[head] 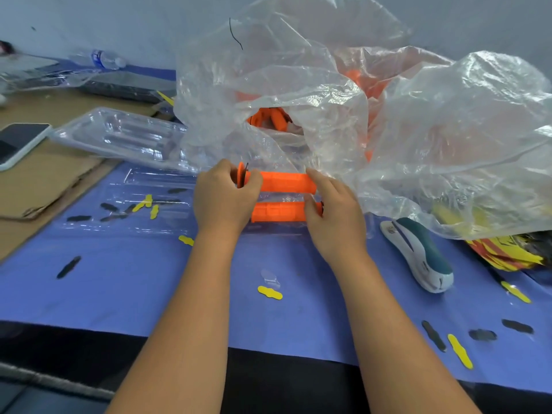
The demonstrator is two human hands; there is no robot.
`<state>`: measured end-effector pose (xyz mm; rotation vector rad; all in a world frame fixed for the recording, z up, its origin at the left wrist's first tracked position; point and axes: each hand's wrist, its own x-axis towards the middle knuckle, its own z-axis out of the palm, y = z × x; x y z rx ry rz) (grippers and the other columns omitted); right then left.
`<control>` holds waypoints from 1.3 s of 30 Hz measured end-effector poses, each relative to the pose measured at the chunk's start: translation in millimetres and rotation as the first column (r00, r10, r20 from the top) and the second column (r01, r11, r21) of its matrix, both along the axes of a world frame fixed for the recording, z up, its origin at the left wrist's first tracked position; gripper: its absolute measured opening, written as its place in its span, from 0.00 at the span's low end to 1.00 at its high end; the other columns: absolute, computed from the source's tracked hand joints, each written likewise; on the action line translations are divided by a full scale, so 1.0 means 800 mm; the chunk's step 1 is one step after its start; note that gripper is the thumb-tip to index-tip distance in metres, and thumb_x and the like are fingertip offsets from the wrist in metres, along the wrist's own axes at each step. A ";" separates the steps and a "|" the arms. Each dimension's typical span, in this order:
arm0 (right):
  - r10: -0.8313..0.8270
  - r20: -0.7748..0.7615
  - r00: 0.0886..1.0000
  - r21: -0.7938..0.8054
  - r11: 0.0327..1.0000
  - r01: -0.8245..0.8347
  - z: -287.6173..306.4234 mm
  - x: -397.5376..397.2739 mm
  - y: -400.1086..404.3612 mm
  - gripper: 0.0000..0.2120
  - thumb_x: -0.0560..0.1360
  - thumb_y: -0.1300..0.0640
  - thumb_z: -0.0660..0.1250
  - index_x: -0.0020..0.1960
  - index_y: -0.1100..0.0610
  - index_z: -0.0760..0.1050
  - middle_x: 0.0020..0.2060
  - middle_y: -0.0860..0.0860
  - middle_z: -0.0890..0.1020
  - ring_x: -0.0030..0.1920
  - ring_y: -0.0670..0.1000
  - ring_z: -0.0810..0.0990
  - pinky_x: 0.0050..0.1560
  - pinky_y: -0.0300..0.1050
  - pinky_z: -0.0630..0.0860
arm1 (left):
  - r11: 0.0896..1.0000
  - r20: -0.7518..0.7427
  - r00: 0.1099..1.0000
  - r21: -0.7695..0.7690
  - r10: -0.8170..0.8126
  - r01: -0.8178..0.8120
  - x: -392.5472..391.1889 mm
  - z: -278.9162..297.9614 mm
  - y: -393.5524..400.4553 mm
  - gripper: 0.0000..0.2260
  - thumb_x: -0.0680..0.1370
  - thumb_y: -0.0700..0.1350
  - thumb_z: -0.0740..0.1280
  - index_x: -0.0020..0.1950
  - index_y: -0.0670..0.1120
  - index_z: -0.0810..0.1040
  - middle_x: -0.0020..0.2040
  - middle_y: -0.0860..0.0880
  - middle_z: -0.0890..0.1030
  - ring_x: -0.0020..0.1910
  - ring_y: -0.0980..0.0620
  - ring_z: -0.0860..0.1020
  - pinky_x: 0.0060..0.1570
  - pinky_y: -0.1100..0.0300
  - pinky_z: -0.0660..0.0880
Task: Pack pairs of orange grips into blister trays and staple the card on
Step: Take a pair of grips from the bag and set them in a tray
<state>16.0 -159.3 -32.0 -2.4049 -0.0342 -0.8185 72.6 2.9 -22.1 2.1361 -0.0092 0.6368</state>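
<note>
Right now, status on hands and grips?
Left hand pinches far grip. Right hand holds near grip. Plastic bag crowds behind. Stapler untouched.

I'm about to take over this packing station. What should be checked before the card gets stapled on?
1. Two grips present: upper orange grip and lower orange grip lie parallel. Ok.
2. Both seated in the blister tray: cannot tell.
3. Hands off: left hand and right hand are holding the grips. Not ok.
4. Stapler within reach, right of the hands. Ok.
5. Card placed over the tray: none visible. Not ok.
</note>
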 end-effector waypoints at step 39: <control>-0.399 -0.091 0.912 0.408 0.821 0.400 0.018 0.003 -0.028 0.18 0.80 0.55 0.59 0.68 0.58 0.73 0.65 0.54 0.77 0.66 0.56 0.72 0.63 0.46 0.66 | 0.841 0.071 0.945 0.481 -0.320 0.248 -0.031 -0.009 -0.065 0.20 0.75 0.48 0.67 0.66 0.44 0.76 0.61 0.42 0.75 0.60 0.40 0.71 0.64 0.54 0.60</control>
